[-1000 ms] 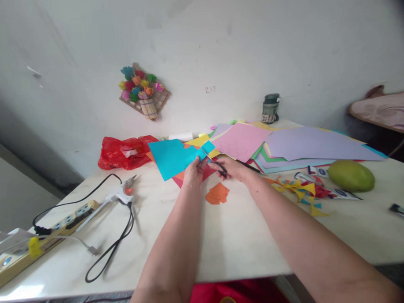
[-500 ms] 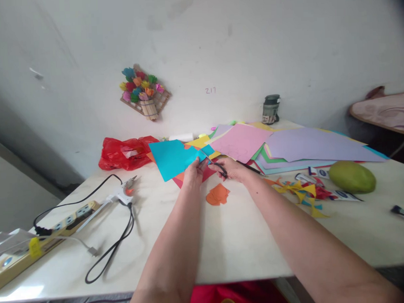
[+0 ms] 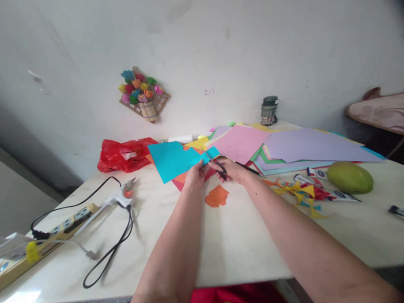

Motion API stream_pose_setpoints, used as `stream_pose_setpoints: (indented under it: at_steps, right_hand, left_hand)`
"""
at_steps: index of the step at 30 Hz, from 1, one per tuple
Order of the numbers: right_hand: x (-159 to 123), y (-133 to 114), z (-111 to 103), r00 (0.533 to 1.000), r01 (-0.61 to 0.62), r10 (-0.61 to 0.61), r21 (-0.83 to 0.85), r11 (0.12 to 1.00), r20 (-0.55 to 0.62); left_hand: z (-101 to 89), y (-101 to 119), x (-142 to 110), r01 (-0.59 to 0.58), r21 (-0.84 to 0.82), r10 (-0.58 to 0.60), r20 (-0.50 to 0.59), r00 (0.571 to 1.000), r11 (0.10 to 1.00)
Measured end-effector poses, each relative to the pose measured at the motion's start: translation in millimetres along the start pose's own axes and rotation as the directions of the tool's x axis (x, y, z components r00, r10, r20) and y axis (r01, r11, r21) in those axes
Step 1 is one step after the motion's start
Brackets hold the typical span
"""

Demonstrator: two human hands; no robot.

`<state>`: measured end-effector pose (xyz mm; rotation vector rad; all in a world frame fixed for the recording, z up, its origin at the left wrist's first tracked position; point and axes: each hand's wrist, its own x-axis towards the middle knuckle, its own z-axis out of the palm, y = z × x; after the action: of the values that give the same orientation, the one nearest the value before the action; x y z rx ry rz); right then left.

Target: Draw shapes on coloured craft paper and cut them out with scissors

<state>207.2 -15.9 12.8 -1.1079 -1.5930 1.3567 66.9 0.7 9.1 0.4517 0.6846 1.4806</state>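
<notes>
My left hand (image 3: 196, 173) pinches a blue sheet of paper (image 3: 171, 161) by its right part, where the edge is cut unevenly. In my right hand (image 3: 229, 170) is a pair of scissors (image 3: 220, 167) with black handles. Their blades reach up and left across the blue paper, and a narrower blue piece extends to the right of them. Orange, red and yellow sheets lie under and behind the blue one. Nearer to me, an orange paper cutout (image 3: 217, 196) rests on the table between my forearms.
A glue gun (image 3: 124, 195) and power strip (image 3: 65, 227) with cords lie left, near a red plastic bag (image 3: 124, 155). Stacked coloured paper (image 3: 308, 144) spreads to the right. Paper scraps (image 3: 301, 192), tubes (image 3: 344, 196) and a green fruit (image 3: 350, 177) lie nearer. A bottle (image 3: 268, 110) stands behind.
The blue piece beside the scissors now shows more to the right, and the blades sit at a different angle across the paper. The view has shifted slightly.
</notes>
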Motion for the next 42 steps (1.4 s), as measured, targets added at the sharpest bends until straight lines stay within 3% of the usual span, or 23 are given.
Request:
stream_pose_setpoints:
  at_steps: [9,18,22,24,26,28,31,35,38,42]
  right_hand:
    - [4.2,2.2,3.3,0.998,-0.053,0.054,0.033,0.998,-0.027]
    - [-1.2,-9.6,13.7,0.989,-0.132,0.135,0.044,0.99,-0.062]
    - [-0.3,-5.2,10.7,0.984,-0.175,0.175,0.012,0.985,-0.022]
    - [0.3,-2.2,7.6,0.988,-0.153,0.153,0.01,0.988,0.02]
    - [0.9,-0.3,4.6,0.991,-0.125,0.124,0.019,0.992,0.042]
    - [1.3,-0.4,2.4,0.997,-0.078,0.077,0.059,0.995,0.023]
    - [2.5,-3.0,0.4,0.993,0.025,-0.007,0.153,0.988,-0.117]
    - [7.2,-4.8,-0.2,0.94,0.11,-0.019,0.251,0.962,-0.34]
    - [11.5,-4.0,1.2,0.92,0.167,-0.045,0.286,0.943,-0.39]
    - [13.9,-5.2,3.5,0.891,0.206,-0.091,0.218,0.954,-0.445]
  left_hand:
    - [-3.8,1.9,5.6,0.027,0.018,-0.025,-0.065,0.998,0.999]
    - [1.1,3.2,-0.8,-0.011,0.194,0.05,-0.195,0.98,0.981]
    - [1.2,5.2,-5.3,-0.027,0.395,0.162,-0.312,0.936,0.918]
    - [-0.6,6.7,-4.6,-0.049,0.476,0.257,-0.382,0.888,0.878]
    - [-2.8,8.2,-1.8,-0.064,0.518,0.33,-0.44,0.835,0.853]
    - [-4.3,9.0,1.7,-0.079,0.507,0.346,-0.457,0.819,0.858]
    - [-3.7,8.1,3.9,-0.133,0.432,0.308,-0.367,0.878,0.892]
    - [-0.1,2.5,-0.4,-0.154,0.383,0.222,-0.14,0.965,0.911]
    - [0.7,-3.9,-3.8,-0.149,0.415,0.169,-0.012,0.986,0.898]
    - [1.4,-9.2,-6.0,-0.121,0.448,0.118,0.034,0.992,0.886]
